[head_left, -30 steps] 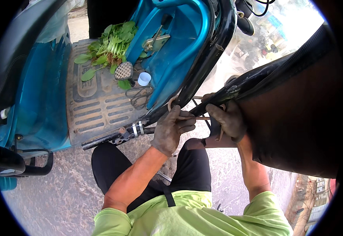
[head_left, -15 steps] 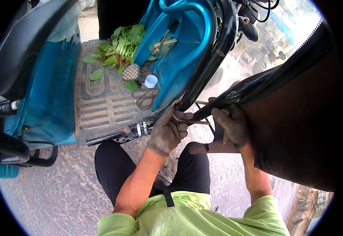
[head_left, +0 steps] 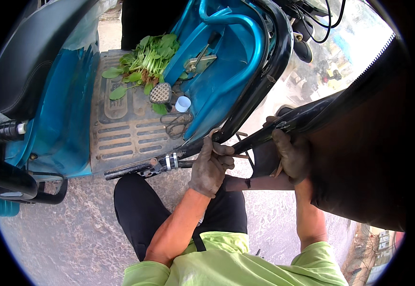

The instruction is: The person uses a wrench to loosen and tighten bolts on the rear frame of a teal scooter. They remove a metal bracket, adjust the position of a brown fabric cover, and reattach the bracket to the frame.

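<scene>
My left hand (head_left: 208, 168), in a dirty grey glove, is closed with thumb and fingers pinched round a narrow brown strip (head_left: 239, 156). It sits at the lower end of the black frame tube (head_left: 260, 90) of a blue electric vehicle, beside two metal clamps (head_left: 171, 161). My right hand (head_left: 293, 155), also gloved, is closed round the rolled edge of a large black zippered cover (head_left: 360, 152). A pale brown end (head_left: 279, 169) shows by its palm. A flat brownish strap (head_left: 264, 184) with a dark knot runs below, between the hands.
Leafy greens (head_left: 148, 57) lie on the grey footboard (head_left: 117, 143), near a ridged pedal (head_left: 160, 93), a white cap (head_left: 183, 104) and a coiled cord (head_left: 176, 125). A lever (head_left: 207, 50) stands in the blue front shell (head_left: 236, 62). The black seat (head_left: 36, 52) is at left.
My left hand has moved slightly right and down, still pinching the brown strip. My right hand stays on the cover, its thumb now more upright. The view has shifted a little.
</scene>
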### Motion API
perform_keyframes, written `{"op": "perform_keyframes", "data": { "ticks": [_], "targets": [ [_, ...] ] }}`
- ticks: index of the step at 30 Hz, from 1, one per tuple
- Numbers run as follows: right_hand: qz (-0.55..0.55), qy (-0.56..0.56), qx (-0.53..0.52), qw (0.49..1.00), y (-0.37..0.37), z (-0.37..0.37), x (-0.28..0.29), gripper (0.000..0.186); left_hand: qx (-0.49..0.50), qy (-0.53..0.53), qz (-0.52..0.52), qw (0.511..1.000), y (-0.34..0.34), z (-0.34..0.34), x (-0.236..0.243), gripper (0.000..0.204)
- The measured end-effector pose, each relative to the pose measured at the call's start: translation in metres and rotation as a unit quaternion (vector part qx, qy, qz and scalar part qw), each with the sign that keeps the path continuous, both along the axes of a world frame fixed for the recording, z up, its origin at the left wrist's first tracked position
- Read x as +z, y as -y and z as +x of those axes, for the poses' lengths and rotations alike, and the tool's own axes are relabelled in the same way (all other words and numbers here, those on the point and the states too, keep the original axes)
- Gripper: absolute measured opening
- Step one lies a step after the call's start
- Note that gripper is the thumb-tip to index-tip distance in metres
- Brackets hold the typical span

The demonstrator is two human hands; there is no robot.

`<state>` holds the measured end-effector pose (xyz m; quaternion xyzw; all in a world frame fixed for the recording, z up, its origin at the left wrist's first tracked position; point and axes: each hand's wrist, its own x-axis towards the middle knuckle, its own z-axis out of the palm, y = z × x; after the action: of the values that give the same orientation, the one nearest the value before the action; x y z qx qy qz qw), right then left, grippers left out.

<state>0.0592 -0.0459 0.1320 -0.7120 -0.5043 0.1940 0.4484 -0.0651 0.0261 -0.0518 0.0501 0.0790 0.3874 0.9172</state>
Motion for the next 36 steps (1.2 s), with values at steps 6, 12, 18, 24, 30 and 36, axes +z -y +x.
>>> {"op": "perform_keyframes", "data": {
  "ticks": [6,12,18,24,30,36],
  "targets": [
    [-0.043,-0.108,0.015,0.993,0.001,0.006,0.0,0.033,-0.059,0.0,0.051,0.997,-0.016,-0.014,-0.004,0.053],
    [-0.025,-0.052,0.045,0.997,-0.004,0.007,-0.003,0.031,-0.096,-0.04,0.007,0.995,-0.024,-0.019,0.016,0.055],
    [-0.055,-0.01,0.021,0.998,0.0,0.01,0.005,0.03,-0.116,-0.033,0.013,0.993,-0.027,-0.018,0.015,0.052],
    [-0.013,0.073,0.052,0.996,-0.01,-0.004,0.011,0.029,-0.161,0.014,0.018,0.987,-0.038,-0.026,0.007,0.051],
    [-0.034,-0.003,-0.016,0.999,-0.014,-0.018,0.018,0.032,-0.16,0.028,0.043,0.986,-0.045,-0.021,0.005,0.046],
    [0.03,0.062,0.038,0.997,-0.015,0.002,0.004,0.024,-0.12,-0.017,0.007,0.993,-0.025,-0.02,0.007,0.046]
  ]
}}
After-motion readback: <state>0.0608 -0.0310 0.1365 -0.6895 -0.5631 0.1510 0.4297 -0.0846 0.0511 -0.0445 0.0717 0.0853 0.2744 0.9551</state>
